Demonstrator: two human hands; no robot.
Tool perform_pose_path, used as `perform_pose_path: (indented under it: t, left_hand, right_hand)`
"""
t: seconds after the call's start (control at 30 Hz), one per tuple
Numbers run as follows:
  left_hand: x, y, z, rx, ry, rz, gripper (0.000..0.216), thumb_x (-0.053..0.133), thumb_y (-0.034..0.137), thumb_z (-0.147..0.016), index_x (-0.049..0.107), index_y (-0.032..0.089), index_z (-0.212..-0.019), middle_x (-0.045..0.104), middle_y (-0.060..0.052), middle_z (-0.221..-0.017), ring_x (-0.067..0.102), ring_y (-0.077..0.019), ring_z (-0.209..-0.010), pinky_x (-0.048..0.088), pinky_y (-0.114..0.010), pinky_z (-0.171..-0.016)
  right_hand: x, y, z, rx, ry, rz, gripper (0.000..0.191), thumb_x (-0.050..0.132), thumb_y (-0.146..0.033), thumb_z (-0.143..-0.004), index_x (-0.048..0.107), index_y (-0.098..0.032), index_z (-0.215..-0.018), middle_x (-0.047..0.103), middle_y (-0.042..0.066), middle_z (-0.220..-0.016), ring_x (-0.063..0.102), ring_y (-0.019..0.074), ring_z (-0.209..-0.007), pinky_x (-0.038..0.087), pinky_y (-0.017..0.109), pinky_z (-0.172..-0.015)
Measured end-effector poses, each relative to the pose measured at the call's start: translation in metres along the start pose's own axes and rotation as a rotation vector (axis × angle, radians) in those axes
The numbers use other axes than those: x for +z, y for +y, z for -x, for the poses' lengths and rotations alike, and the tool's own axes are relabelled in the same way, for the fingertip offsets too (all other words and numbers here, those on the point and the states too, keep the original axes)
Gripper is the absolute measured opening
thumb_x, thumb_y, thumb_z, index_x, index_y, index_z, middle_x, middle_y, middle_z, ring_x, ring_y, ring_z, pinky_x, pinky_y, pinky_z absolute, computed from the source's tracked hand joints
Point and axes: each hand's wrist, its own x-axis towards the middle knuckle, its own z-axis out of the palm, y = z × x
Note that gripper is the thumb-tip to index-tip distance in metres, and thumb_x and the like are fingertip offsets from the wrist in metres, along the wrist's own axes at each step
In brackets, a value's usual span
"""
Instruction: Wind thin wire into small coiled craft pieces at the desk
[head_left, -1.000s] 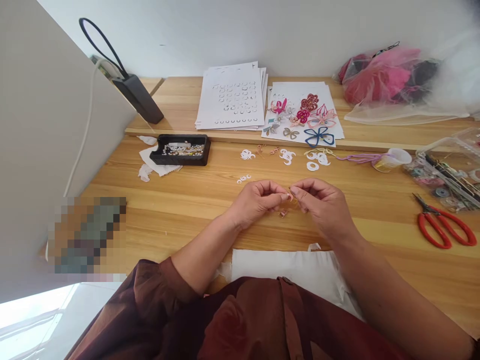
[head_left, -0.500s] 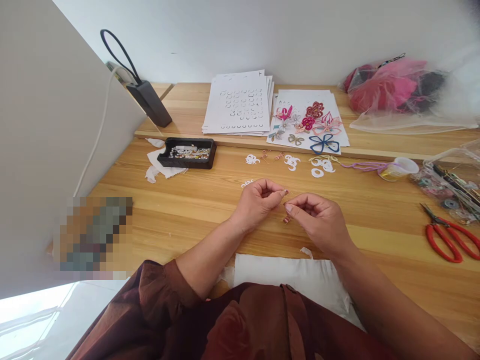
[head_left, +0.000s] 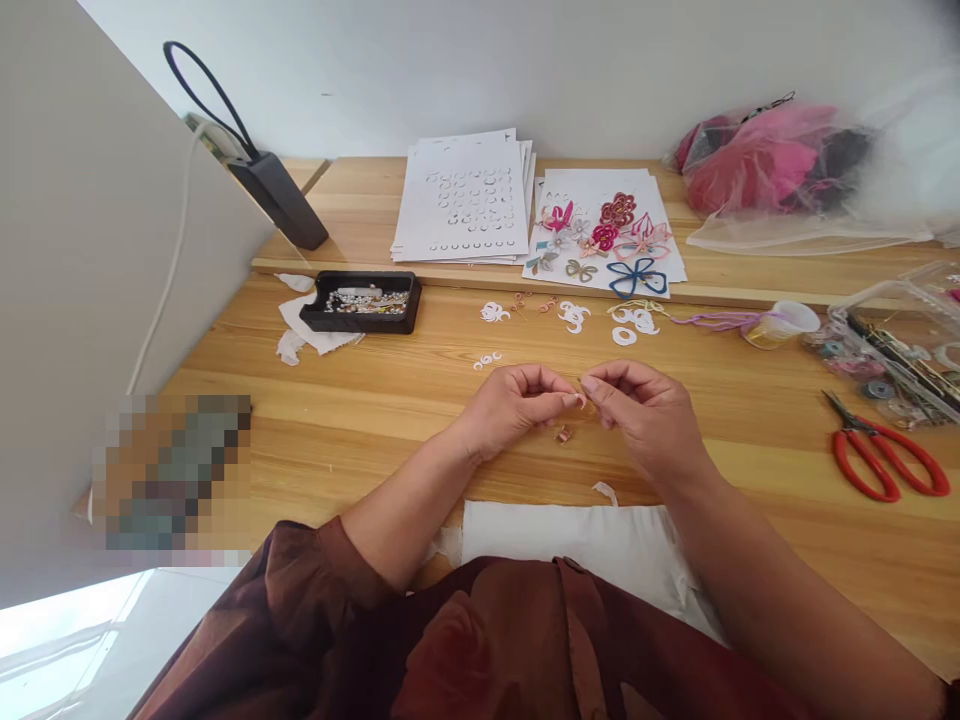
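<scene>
My left hand (head_left: 517, 408) and my right hand (head_left: 637, 408) are raised close together above the wooden desk (head_left: 315, 440). My left thumb and fingertips pinch a tiny coppery wire piece (head_left: 581, 399). My right fingertips are curled against that same spot, though the grip is too small to judge. Just below them, a small copper coil (head_left: 563, 433) lies on the wood, touching neither hand. White paper curl cut-outs (head_left: 574, 316) lie farther ahead.
A black tray of beads (head_left: 360, 328) stands ahead left, beside a white cloth (head_left: 315, 332). Paper sheets (head_left: 465, 195) and finished flowers on paper (head_left: 592, 180) fill a raised shelf. Red-handled scissors (head_left: 877, 460), a plastic box (head_left: 892, 350) and a cushion (head_left: 570, 540) sit nearby.
My right hand has moved up and left, so its fingertips now meet my left hand's at the wire. Half a second ago they were apart. The view has also shifted slightly.
</scene>
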Motion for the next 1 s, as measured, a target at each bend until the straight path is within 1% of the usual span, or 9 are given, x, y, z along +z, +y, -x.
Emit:
perform_pose_path:
  t: [0.13, 0.27, 0.43, 0.5, 0.57, 0.67, 0.77, 0.9, 1.0]
  left_hand:
    - [-0.001, -0.005, -0.003, 0.041, 0.068, 0.072, 0.032, 0.083, 0.04, -0.072, 0.07, 0.012, -0.08, 0.059, 0.002, -0.063, 0.045, -0.0057, -0.055, 0.035, -0.022, -0.055]
    - [0.001, -0.008, -0.005, 0.093, 0.153, 0.137, 0.032, 0.083, 0.04, -0.071, 0.068, 0.013, -0.079, 0.064, 0.0, -0.07, 0.047, -0.0056, -0.058, 0.036, -0.021, -0.055]
    - [0.003, -0.008, -0.005, 0.139, 0.249, 0.07, 0.03, 0.082, 0.038, -0.071, 0.066, 0.014, -0.077, 0.064, 0.001, -0.071, 0.049, -0.0062, -0.059, 0.039, -0.022, -0.059]
    - [0.002, -0.008, -0.005, 0.154, 0.275, 0.004, 0.028, 0.081, 0.037, -0.073, 0.067, 0.014, -0.078, 0.066, 0.0, -0.072, 0.051, -0.0073, -0.061, 0.04, -0.023, -0.061]
    - [0.001, -0.008, -0.005, 0.167, 0.285, -0.074, 0.025, 0.078, 0.036, -0.075, 0.067, 0.014, -0.079, 0.067, -0.002, -0.074, 0.053, -0.0085, -0.063, 0.041, -0.023, -0.062]
    - [0.0, -0.006, -0.005, 0.178, 0.253, -0.178, 0.02, 0.076, 0.032, -0.076, 0.068, 0.014, -0.078, 0.068, -0.002, -0.074, 0.052, -0.0087, -0.061, 0.04, -0.023, -0.059]
    - [0.0, -0.005, -0.003, 0.137, 0.175, -0.199, 0.019, 0.076, 0.031, -0.075, 0.068, 0.014, -0.077, 0.066, -0.001, -0.071, 0.05, -0.0076, -0.058, 0.037, -0.022, -0.055]
    - [0.0, -0.003, 0.0, 0.011, 0.045, -0.082, 0.023, 0.078, 0.034, -0.074, 0.066, 0.014, -0.078, 0.067, -0.002, -0.071, 0.058, -0.0097, -0.06, 0.042, -0.023, -0.06]
    - [0.001, -0.002, 0.001, -0.028, -0.019, 0.025, 0.027, 0.081, 0.036, -0.072, 0.067, 0.014, -0.079, 0.067, -0.002, -0.071, 0.061, -0.0113, -0.06, 0.045, -0.025, -0.062]
  right_hand:
    - [0.003, 0.006, 0.0, 0.137, -0.035, -0.127, 0.026, 0.085, -0.04, -0.069, 0.07, -0.019, -0.075, 0.062, -0.003, -0.062, 0.047, 0.0076, -0.045, 0.038, 0.023, -0.042]
    - [0.008, 0.006, 0.004, 0.174, -0.085, -0.124, 0.028, 0.085, -0.042, -0.069, 0.069, -0.019, -0.07, 0.06, -0.003, -0.06, 0.046, 0.0072, -0.044, 0.044, 0.023, -0.042]
    - [0.013, -0.003, 0.013, 0.115, -0.12, 0.023, 0.022, 0.081, -0.038, -0.073, 0.069, -0.019, -0.07, 0.06, -0.003, -0.056, 0.05, 0.0085, -0.043, 0.047, 0.024, -0.042]
    - [0.014, -0.005, 0.016, 0.06, -0.123, 0.088, 0.019, 0.077, -0.035, -0.078, 0.069, -0.019, -0.072, 0.063, -0.001, -0.059, 0.056, 0.0104, -0.046, 0.049, 0.025, -0.045]
    - [0.013, -0.006, 0.019, -0.031, -0.099, 0.155, 0.014, 0.073, -0.031, -0.082, 0.069, -0.02, -0.074, 0.066, 0.0, -0.064, 0.06, 0.0121, -0.052, 0.049, 0.025, -0.049]
    - [0.009, -0.005, 0.019, -0.183, -0.023, 0.269, 0.009, 0.071, -0.025, -0.084, 0.068, -0.021, -0.076, 0.067, 0.001, -0.068, 0.06, 0.0131, -0.059, 0.047, 0.026, -0.054]
    - [0.005, -0.004, 0.015, -0.249, 0.03, 0.302, 0.007, 0.071, -0.024, -0.084, 0.069, -0.021, -0.077, 0.066, 0.001, -0.07, 0.057, 0.0134, -0.062, 0.045, 0.027, -0.057]
    - [0.001, -0.004, 0.007, -0.2, 0.033, 0.202, 0.008, 0.073, -0.026, -0.082, 0.069, -0.022, -0.076, 0.067, 0.0, -0.07, 0.059, 0.0137, -0.064, 0.047, 0.028, -0.061]
    - [-0.001, -0.002, 0.002, -0.125, 0.028, 0.136, 0.011, 0.076, -0.031, -0.079, 0.07, -0.022, -0.076, 0.066, -0.001, -0.067, 0.056, 0.0119, -0.059, 0.046, 0.027, -0.057]
